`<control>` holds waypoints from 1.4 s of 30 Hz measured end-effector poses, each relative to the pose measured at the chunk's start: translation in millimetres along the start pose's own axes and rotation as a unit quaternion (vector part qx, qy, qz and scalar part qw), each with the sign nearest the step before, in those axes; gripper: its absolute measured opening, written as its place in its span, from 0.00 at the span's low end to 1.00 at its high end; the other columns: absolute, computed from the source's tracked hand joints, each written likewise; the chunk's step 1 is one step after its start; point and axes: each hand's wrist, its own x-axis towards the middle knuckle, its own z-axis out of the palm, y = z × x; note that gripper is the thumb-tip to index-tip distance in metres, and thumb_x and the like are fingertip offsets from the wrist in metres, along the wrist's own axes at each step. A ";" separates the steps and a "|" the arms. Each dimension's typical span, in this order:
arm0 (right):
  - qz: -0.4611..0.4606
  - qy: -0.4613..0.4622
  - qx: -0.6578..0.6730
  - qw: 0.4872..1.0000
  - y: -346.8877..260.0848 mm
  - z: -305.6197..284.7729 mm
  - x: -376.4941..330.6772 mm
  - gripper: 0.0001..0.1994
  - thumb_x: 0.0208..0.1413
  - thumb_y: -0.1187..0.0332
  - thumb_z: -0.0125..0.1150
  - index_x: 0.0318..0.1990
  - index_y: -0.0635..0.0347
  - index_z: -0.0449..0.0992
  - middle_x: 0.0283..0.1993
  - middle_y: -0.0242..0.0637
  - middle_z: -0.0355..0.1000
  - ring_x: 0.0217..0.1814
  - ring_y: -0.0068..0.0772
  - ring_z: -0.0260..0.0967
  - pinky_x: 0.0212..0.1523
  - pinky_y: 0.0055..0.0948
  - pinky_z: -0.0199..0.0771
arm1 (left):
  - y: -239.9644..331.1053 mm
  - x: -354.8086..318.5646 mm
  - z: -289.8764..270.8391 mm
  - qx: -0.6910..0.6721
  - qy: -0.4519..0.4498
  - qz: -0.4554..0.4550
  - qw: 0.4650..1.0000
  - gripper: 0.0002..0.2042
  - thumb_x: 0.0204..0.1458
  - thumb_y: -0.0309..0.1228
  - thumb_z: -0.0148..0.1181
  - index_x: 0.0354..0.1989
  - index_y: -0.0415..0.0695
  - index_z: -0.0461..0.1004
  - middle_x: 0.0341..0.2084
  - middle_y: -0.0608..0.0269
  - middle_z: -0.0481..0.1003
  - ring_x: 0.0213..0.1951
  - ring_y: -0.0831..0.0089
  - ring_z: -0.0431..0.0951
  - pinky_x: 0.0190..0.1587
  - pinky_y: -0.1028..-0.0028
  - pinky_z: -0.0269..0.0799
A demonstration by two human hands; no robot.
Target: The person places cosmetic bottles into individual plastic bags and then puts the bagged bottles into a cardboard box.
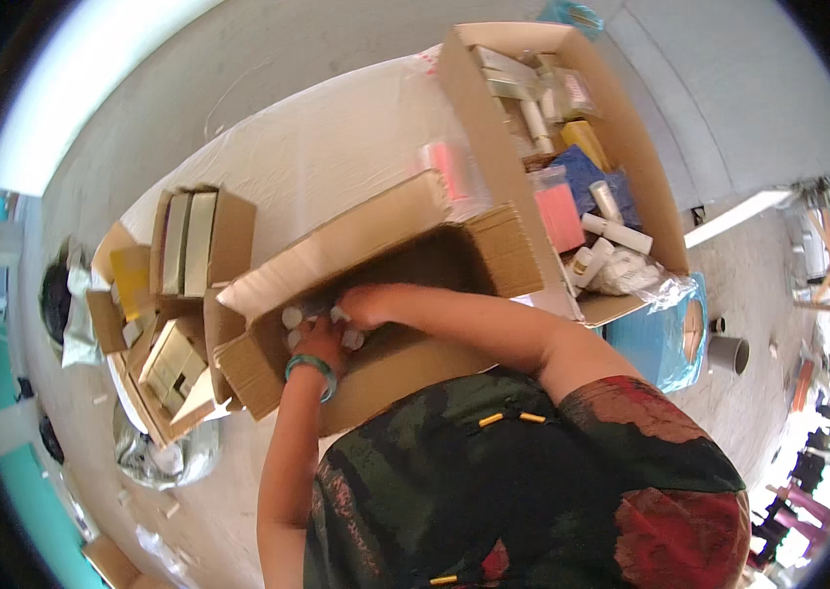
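Both my hands reach down into an open cardboard box (376, 378) in front of me. At its left end stand several small whitish round-topped containers (292, 317), perhaps bottles. My left hand (320, 342), with a green bangle at the wrist, is closed among them, its fingers around some of the tops. Right beside it, my right hand (364, 307) is bent inward with its fingers curled by another whitish top. Its fingertips are partly hidden, so what it grips does not show clearly. The box's right part lies in dark shadow.
A larger carton (670, 226) at the right holds white tubes, bottles, pink packs and a blue bag. Smaller cartons (230, 236) with flat boxes stand at the left. All rest on a plastic-covered table (336, 128). A blue-wrapped bundle (651, 339) sits right.
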 end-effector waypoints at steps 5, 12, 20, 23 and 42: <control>-0.064 0.059 0.066 0.994 17.1 15.7 1.3 0.15 0.45 0.66 0.56 0.42 0.56 0.74 0.42 0.49 0.71 0.44 0.49 0.69 0.43 0.41 0.69 | 17.4 -3.0 -26.1 0.038 -0.062 -0.015 0.997 0.22 0.47 0.34 0.50 0.55 0.53 0.62 0.55 0.51 0.56 0.56 0.46 0.54 0.57 0.57 0.55; -0.064 0.002 0.029 0.998 11.2 16.2 1.6 0.19 0.45 0.64 0.56 0.47 0.60 0.71 0.41 0.50 0.71 0.44 0.50 0.68 0.44 0.41 0.68 | 3.6 3.6 -1.2 0.007 -0.044 -0.035 0.998 0.25 0.48 0.32 0.50 0.58 0.53 0.59 0.61 0.58 0.50 0.58 0.46 0.52 0.58 0.56 0.56; -0.130 0.087 0.208 0.966 5.4 -32.9 -91.1 0.22 0.46 0.65 0.54 0.49 0.65 0.67 0.46 0.51 0.69 0.50 0.45 0.65 0.49 0.35 0.65 | 0.3 12.0 4.8 -0.004 -0.038 -0.039 0.999 0.24 0.50 0.35 0.46 0.59 0.52 0.56 0.59 0.55 0.53 0.58 0.53 0.56 0.56 0.58 0.57; -0.171 0.108 0.282 0.938 14.6 -76.2 -177.6 0.19 0.51 0.66 0.52 0.50 0.64 0.67 0.45 0.45 0.70 0.48 0.35 0.67 0.49 0.29 0.64 | 9.8 21.8 -3.6 0.051 -0.028 -0.023 0.998 0.18 0.52 0.36 0.45 0.52 0.49 0.65 0.56 0.53 0.59 0.56 0.53 0.59 0.55 0.60 0.58; 0.318 0.356 0.277 0.834 255.2 17.7 -370.5 0.17 0.50 0.69 0.57 0.48 0.62 0.70 0.44 0.42 0.71 0.46 0.34 0.68 0.48 0.27 0.65 | 14.6 50.7 -3.7 0.040 0.027 -0.227 0.973 0.23 0.42 0.49 0.58 0.44 0.48 0.71 0.35 0.50 0.75 0.40 0.55 0.75 0.40 0.59 0.71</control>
